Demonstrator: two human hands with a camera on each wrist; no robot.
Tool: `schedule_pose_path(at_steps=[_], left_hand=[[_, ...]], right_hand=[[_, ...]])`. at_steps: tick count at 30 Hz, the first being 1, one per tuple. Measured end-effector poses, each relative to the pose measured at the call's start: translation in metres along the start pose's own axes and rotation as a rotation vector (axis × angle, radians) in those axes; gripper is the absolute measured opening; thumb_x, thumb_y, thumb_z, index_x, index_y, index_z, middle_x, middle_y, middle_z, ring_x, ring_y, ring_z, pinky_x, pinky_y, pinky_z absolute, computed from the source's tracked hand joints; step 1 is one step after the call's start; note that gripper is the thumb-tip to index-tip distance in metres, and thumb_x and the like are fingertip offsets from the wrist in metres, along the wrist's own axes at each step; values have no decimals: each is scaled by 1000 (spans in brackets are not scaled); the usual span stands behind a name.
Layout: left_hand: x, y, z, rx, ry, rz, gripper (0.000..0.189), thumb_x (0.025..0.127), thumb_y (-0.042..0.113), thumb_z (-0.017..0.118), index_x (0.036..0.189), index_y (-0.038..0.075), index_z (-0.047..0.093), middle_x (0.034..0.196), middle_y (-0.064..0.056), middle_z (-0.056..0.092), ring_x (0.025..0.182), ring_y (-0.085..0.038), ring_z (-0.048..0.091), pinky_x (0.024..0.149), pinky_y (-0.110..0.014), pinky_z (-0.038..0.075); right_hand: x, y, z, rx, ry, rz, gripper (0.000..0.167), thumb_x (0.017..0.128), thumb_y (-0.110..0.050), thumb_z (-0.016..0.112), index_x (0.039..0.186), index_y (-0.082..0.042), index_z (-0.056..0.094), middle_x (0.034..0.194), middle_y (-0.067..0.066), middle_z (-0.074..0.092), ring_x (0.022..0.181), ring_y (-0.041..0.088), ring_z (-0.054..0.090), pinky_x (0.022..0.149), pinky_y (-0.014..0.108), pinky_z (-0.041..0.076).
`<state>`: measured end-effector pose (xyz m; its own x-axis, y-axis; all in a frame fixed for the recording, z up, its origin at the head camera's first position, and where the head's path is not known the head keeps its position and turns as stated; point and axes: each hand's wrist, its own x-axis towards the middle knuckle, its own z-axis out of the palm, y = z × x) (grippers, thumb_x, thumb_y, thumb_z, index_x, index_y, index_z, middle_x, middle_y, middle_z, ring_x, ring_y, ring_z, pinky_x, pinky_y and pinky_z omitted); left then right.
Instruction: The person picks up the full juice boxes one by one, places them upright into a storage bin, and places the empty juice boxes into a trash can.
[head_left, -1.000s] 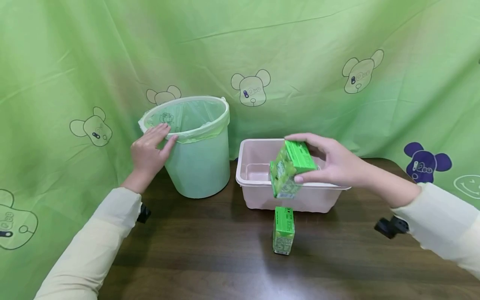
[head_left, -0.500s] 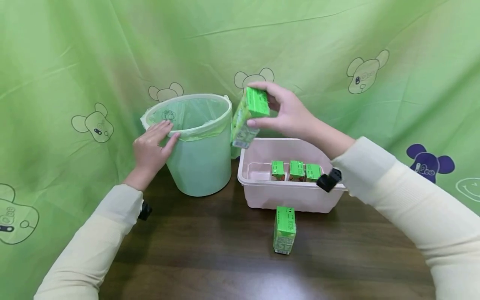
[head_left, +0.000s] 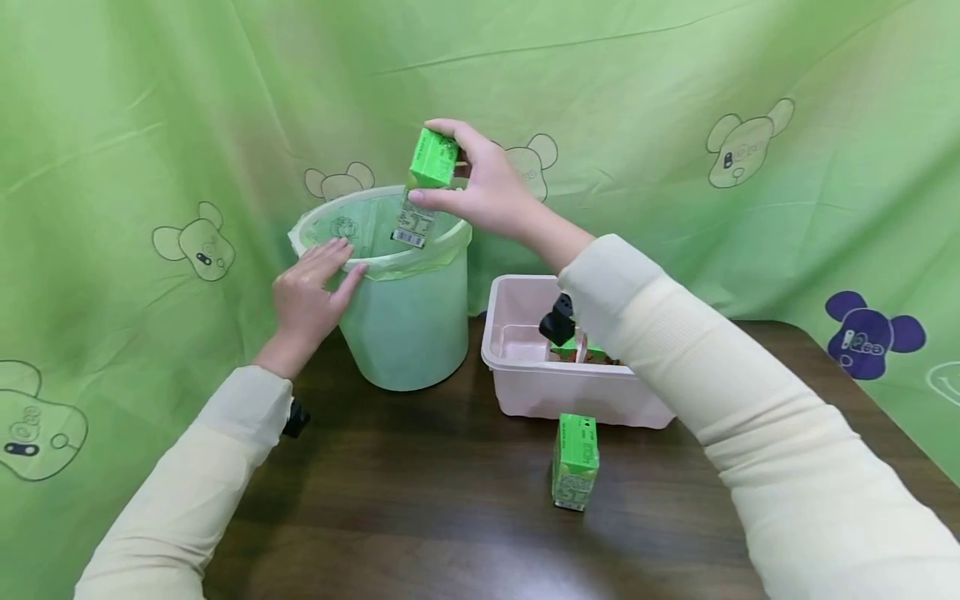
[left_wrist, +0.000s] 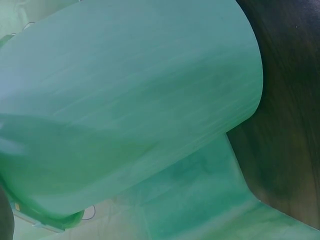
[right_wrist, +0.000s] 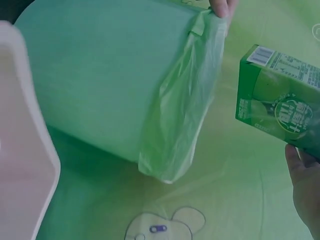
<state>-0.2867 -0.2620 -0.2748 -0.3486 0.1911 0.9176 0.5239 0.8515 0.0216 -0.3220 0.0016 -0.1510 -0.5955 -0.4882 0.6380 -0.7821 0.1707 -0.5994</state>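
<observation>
My right hand (head_left: pixel 491 187) grips a green juice carton (head_left: pixel 416 218) above the bin's opening, thumb on one side and fingers on the other. The carton tilts; its printed side and barcode show in the right wrist view, where the juice carton (right_wrist: pixel 280 97) is apart from the bin liner. At the left, my left hand (head_left: pixel 309 292) rests on the rim of the pale green bin (head_left: pixel 405 333), its fingers fairly straight across the edge. A thin plastic liner (right_wrist: pixel 175 110) folds over that rim. Another juice carton (head_left: pixel 576 462) stands upright on the table.
A pale pink tub (head_left: pixel 577 392) stands right of the bin, holding several green-topped cartons (head_left: pixel 577 348), partly hidden by my right sleeve. The dark wooden table (head_left: pixel 420 500) lies below. A green patterned curtain (head_left: pixel 600 75) hangs close behind and to the left.
My right hand has carried its juice carton up and left, from over the tub to over the bin. My left hand stays at the rim; the standing carton has not moved.
</observation>
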Motion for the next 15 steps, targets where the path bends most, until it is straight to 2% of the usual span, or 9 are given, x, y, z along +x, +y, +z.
schedule_pose_path(at_steps=[5,11,15], left_hand=[[0,-2,2,-6,15,9,33,88,25,72,110,-1,71,113,-16,67,106,-33,65,97,-46,48],[-1,-4,0,3,20,8,34,87,25,72,109,-1,72,113,-17,67,106,-33,65,99,-43,47],[-2,-4,-1,12,5,3,33,88,25,72,110,0,71,114,-16,67,106,-32,65,100,-41,46]], right_hand=[[13,8,13,-14,14,51,80,80,-22,82,145,-7,38,124,8,52,107,17,57,92,21,47],[25,19,27,-37,23,135,84,80,-24,82,147,-8,35,127,8,51,107,16,55,88,19,48],[30,27,36,-132,3,164,86,80,-29,82,148,-8,35,130,7,52,107,15,54,88,17,47]])
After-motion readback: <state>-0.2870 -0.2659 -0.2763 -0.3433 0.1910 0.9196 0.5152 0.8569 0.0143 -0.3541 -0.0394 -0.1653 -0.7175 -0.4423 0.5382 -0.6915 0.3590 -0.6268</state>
